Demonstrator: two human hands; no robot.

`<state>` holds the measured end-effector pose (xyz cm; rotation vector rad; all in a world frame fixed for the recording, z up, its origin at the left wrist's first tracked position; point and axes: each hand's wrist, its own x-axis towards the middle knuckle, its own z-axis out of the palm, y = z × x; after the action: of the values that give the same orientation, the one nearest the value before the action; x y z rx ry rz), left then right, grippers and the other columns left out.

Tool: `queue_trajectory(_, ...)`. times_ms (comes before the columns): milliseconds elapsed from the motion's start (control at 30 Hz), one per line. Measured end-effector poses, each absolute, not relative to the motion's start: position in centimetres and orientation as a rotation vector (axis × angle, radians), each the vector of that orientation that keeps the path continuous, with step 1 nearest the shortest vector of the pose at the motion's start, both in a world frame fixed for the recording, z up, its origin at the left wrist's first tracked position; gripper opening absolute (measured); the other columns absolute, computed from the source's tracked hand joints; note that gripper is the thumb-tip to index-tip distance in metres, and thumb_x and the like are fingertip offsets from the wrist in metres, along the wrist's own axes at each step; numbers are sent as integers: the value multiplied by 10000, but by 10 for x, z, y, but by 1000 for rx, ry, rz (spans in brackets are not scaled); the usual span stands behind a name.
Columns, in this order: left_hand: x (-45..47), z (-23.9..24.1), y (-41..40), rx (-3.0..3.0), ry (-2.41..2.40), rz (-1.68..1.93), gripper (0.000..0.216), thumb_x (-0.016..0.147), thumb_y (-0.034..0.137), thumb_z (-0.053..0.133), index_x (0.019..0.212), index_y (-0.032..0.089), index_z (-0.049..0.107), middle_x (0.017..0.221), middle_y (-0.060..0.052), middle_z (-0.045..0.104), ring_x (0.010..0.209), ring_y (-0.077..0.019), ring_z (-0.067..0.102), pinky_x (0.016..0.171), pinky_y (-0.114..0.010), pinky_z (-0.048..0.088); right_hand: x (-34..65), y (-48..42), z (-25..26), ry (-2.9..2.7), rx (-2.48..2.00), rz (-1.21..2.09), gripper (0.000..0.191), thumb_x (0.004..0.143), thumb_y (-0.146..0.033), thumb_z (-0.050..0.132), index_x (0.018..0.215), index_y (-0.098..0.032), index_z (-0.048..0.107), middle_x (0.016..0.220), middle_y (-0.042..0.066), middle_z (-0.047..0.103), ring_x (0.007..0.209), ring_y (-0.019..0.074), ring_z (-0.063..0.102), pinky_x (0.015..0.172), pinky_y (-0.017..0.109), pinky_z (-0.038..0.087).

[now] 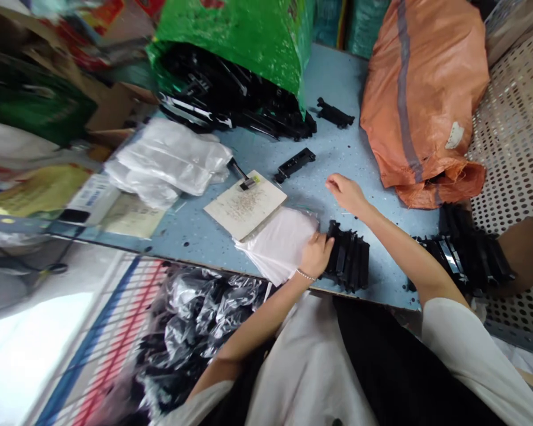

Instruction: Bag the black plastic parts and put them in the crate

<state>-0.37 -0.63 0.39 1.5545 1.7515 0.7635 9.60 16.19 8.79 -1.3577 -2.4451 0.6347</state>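
bags (278, 242): white, flat | left hand (316, 254) on them, grip unclear | right hand (347, 192) loose, empty

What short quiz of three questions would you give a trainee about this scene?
1. True or false: black parts spill from the green sack.
2. Which does the left hand touch? A the orange sack, B the bag pile, C the notebook.
3. Fill in: the right hand is over the blue ____.
Key: 1 true; 2 B; 3 table.
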Motion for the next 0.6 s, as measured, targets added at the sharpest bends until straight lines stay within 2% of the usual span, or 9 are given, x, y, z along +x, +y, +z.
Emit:
queue_trajectory(100,15,-6,-20,1742,1813,840,386,945,191,492,1310,81,555,1214,-230,616,1161,-320,596,1024,-505,478,40,202,69,-2588,-1238,478,492,960,-53,331,1418,-138,490,1490,147,497,1346,271,450,1047,395,382)
queue_trajectory(167,18,-7,-26,1830,1804,872,463,930,133,478,1389,78,503,1267,-240,595,1200,-331,571,1043,-526,468,12,222,63,-2700,-1177,386,595,931,15,295,1503,-119,390,1599,167,341,1446,290,310,1112,447,313)
queue_trajectory(200,16,-6,-28,1857,1779,893,475,927,129,482,1400,86,498,1280,-234,590,1205,-329,563,1045,-528,469,2,231,62,-2743,-1175,350,594,934,17,293,1509,-103,380,1598,187,330,1451,306,286,1119,479,291)
queue_trajectory(267,2,-4,-27,1854,1717,971,472,926,156,509,1396,111,508,1301,-212,578,1227,-321,542,1062,-529,463,-8,243,65,-2790,-1188,333,482,975,-56,344,1444,-49,456,1507,245,431,1409,339,313,1106,523,271)
queue_trajectory(367,-33,1,-13,1642,1646,1158,445,945,263,527,1376,156,516,1306,-182,564,1249,-291,539,1064,-503,475,0,244,74,-2692,-1227,571,341,992,-278,509,1167,-15,640,1219,257,621,1258,340,446,1048,496,332)
queue_trajectory(433,-55,7,3,1393,1588,1307,522,953,383,532,1424,176,447,1355,-185,529,1256,-270,548,1047,-474,492,16,225,79,-2604,-1241,771,395,1003,-415,487,999,-71,681,989,176,688,1040,275,574,917,415,440)
queue_trajectory(500,-68,19,19,1172,1446,1440,665,931,518,547,1479,197,347,1421,-189,492,1278,-260,544,1043,-451,494,40,193,83,-2577,-1158,970,540,1040,-509,315,926,-129,680,804,78,685,785,192,611,737,329,488)
queue_trajectory(533,-70,26,26,1091,1344,1481,711,915,572,552,1481,203,330,1426,-187,499,1277,-258,549,1040,-445,494,53,174,85,-2537,-1033,1150,613,1043,-545,235,918,-140,677,771,56,680,713,169,604,675,305,486)
queue_trajectory(600,-65,45,33,971,1142,1488,712,889,634,557,1430,207,379,1347,-166,580,1200,-252,603,990,-428,523,83,138,94,-2528,-786,1359,645,1017,-619,236,913,-158,674,808,44,692,723,164,614,665,290,491)
